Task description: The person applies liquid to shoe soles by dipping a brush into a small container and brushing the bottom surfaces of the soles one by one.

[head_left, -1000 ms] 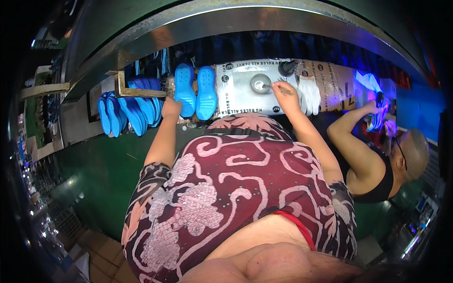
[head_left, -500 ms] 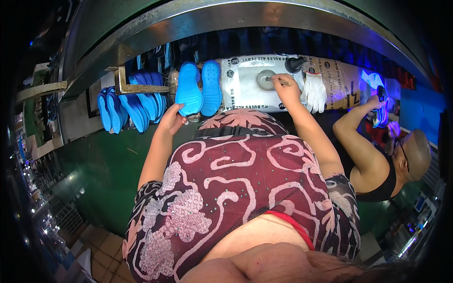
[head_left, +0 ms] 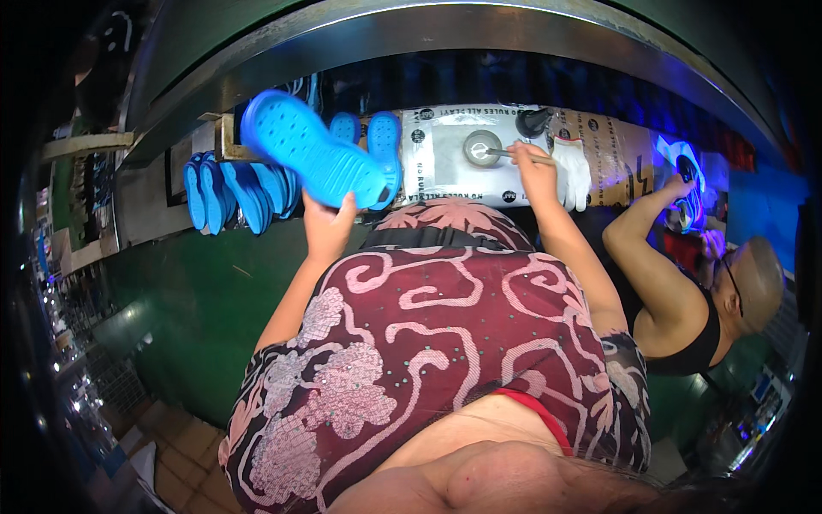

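Observation:
My left hand [head_left: 330, 227] grips the heel end of a blue shoe sole [head_left: 312, 150], thumb on top. This sole is raised and tilted with its toe to the far left. Its dotted and ridged face shows. Behind it two more blue soles stand out on the bench, one partly covered [head_left: 345, 127] and one to its right [head_left: 387, 141]. My right hand [head_left: 536, 171] closes round the handle of a thin brush [head_left: 535, 158]. The brush tip reaches into a small round container [head_left: 480, 160] on a white sheet [head_left: 438, 176].
Several blue soles [head_left: 248, 193] lean in a row at the left beside a metal bracket [head_left: 226, 141]. White gloves [head_left: 572, 171] and a black object [head_left: 535, 122] lie right of the container. A co-worker [head_left: 676, 283] handles a shoe at the right. A metal beam [head_left: 411, 38] crosses the far side.
My left hand has lifted the sole, now turned to its dotted face and swung toward the left. My right hand has shifted slightly right and nearer, still with the brush.

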Demonstrator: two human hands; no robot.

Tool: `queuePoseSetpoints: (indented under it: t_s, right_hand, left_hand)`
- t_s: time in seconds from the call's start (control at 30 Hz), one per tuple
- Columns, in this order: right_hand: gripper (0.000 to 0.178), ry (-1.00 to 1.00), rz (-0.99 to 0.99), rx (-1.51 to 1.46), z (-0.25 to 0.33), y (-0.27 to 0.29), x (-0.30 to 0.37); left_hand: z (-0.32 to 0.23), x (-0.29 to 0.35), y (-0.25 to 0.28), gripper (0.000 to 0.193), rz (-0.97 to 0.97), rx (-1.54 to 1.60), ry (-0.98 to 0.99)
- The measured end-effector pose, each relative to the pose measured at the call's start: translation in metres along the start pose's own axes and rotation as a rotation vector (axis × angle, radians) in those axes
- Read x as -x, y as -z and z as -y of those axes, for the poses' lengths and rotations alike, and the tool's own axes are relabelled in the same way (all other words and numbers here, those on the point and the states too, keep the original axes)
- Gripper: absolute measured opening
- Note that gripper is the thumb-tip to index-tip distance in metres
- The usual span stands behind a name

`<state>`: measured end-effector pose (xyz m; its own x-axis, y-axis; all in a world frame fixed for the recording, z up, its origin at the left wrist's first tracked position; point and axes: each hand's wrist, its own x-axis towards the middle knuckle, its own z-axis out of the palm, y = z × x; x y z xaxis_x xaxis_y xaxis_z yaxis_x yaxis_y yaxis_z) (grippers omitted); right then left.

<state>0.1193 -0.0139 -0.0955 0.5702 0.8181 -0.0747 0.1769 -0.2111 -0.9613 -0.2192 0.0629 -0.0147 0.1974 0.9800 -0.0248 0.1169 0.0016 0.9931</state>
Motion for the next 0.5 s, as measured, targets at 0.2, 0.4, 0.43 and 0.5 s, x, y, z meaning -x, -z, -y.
queuePoseSetpoints:
  t_s: [0.2,0.4,0.43,0.5]
  right_hand:
    - [0.032,0.0,-0.045,-0.469,0.064,0.043,0.025]
    - [0.031,0.463,0.113,-0.116,0.15,0.052,0.054]
    - [0.029,0.605,0.115,-0.034,0.155,0.052,0.052]
    - [0.022,0.769,0.134,0.105,0.167,0.048,0.046]
  left_hand:
    - [-0.038,-0.02,-0.057,0.053,0.014,-0.064,-0.276]
    - [-0.06,-0.025,-0.102,0.057,0.159,0.013,-0.379]
    - [-0.063,-0.025,-0.109,0.058,0.168,0.04,-0.403]
    - [-0.06,-0.027,-0.118,0.059,0.198,-0.011,-0.495]
